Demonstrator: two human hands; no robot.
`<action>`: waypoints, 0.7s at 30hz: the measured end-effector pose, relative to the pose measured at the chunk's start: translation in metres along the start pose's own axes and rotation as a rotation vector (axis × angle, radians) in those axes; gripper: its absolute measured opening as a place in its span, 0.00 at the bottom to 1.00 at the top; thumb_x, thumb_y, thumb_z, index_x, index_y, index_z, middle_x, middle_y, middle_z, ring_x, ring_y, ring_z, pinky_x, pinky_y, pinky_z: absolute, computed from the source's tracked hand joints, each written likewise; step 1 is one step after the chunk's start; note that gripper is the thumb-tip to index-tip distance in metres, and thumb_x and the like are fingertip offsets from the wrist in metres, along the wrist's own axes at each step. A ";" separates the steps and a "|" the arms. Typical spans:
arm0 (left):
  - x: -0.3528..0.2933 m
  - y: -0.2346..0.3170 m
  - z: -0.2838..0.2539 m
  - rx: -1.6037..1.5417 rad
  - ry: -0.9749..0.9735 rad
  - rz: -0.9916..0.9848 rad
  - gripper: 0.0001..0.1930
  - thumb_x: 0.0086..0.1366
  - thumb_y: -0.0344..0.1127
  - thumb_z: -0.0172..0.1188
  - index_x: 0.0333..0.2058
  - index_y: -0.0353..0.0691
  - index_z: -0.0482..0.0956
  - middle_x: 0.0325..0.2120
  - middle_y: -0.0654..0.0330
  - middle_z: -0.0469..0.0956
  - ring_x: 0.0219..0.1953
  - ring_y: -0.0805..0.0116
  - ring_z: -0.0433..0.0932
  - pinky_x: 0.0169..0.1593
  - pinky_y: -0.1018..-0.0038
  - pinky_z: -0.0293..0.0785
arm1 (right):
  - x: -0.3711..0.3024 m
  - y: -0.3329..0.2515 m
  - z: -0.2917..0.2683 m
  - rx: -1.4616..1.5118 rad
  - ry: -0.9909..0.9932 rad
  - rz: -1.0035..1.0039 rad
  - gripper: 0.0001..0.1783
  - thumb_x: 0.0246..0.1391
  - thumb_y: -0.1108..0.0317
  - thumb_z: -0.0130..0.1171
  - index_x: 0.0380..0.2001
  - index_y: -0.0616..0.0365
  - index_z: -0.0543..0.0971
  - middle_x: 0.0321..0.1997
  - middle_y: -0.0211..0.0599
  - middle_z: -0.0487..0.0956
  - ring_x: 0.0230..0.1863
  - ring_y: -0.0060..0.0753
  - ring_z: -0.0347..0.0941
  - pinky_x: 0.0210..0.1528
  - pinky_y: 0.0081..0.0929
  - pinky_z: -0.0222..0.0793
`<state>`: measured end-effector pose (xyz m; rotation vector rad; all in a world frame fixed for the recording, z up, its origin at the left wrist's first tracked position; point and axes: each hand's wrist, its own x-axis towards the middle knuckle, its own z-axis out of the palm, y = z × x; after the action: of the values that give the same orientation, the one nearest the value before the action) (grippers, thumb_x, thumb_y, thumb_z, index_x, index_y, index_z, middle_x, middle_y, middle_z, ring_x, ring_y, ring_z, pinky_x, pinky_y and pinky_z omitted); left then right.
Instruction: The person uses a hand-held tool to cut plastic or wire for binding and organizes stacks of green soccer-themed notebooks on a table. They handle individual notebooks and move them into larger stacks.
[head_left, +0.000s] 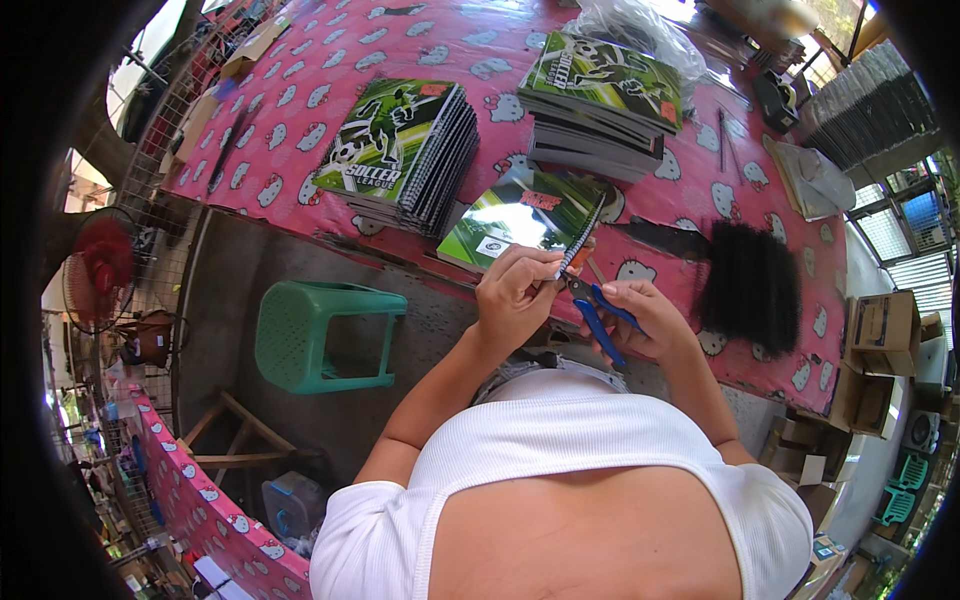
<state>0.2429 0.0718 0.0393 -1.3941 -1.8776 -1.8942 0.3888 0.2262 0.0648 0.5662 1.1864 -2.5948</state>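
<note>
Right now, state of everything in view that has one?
Held notebook, closed
Blue-handled pliers, handles spread, tips unclear
Left grip, closed at held notebook's coil end
Right grip, closed around pliers
Left notebook stack, top cover closed
Right notebook stack, top cover closed
Black coils, bunched
Red fan, spin unclear

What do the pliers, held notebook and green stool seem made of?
Blue-handled pliers: dark, probably metal head; smooth-looking grips, plastic or rubber. Spiral notebook: cover probably laminated card, glossy with bright glare; coil material unclear. Green stool: likely moulded plastic, one even colour, dotted seat.
</note>
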 end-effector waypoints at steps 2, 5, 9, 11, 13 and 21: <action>0.004 0.000 -0.003 0.031 0.015 0.035 0.11 0.45 0.17 0.66 0.28 0.36 0.77 0.30 0.54 0.80 0.32 0.63 0.80 0.32 0.75 0.76 | 0.001 0.010 0.005 -0.161 0.154 -0.099 0.15 0.59 0.61 0.54 0.40 0.63 0.75 0.42 0.43 0.78 0.37 0.29 0.76 0.36 0.25 0.74; -0.003 -0.011 -0.004 0.073 0.035 0.001 0.14 0.43 0.23 0.71 0.29 0.39 0.77 0.29 0.56 0.80 0.32 0.61 0.80 0.32 0.73 0.76 | 0.006 0.052 -0.059 -1.038 0.464 -0.381 0.19 0.47 0.64 0.64 0.42 0.58 0.75 0.42 0.42 0.77 0.42 0.39 0.73 0.44 0.33 0.71; 0.013 0.012 -0.015 0.030 -0.016 0.085 0.12 0.42 0.24 0.71 0.26 0.39 0.78 0.28 0.57 0.80 0.30 0.61 0.79 0.33 0.72 0.75 | -0.007 0.030 -0.064 -1.853 0.713 -0.844 0.30 0.34 0.67 0.68 0.47 0.51 0.73 0.48 0.44 0.73 0.47 0.47 0.71 0.49 0.36 0.67; 0.025 0.021 -0.021 0.084 -0.072 0.103 0.11 0.44 0.25 0.70 0.27 0.38 0.79 0.28 0.57 0.80 0.32 0.60 0.78 0.36 0.69 0.74 | 0.002 -0.013 0.022 -1.680 0.714 -1.026 0.30 0.36 0.68 0.66 0.48 0.49 0.73 0.49 0.43 0.73 0.47 0.46 0.71 0.49 0.36 0.67; 0.035 0.023 -0.030 0.169 -0.125 0.100 0.11 0.44 0.25 0.71 0.28 0.38 0.80 0.29 0.56 0.80 0.34 0.59 0.78 0.38 0.69 0.74 | 0.038 -0.030 0.047 -1.689 0.351 -1.111 0.31 0.37 0.70 0.65 0.50 0.49 0.72 0.47 0.44 0.73 0.44 0.47 0.72 0.47 0.36 0.69; 0.067 -0.075 -0.184 0.183 0.682 -0.130 0.24 0.65 0.41 0.56 0.54 0.32 0.67 0.53 0.50 0.71 0.56 0.62 0.68 0.58 0.68 0.62 | 0.120 -0.157 0.090 -0.451 0.217 -1.351 0.17 0.53 0.80 0.54 0.47 0.59 0.72 0.38 0.37 0.78 0.34 0.22 0.75 0.32 0.19 0.72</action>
<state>0.0643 -0.0342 0.0671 -0.4779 -1.7415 -1.8603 0.2018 0.2533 0.1718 -0.1893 2.8579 -2.9339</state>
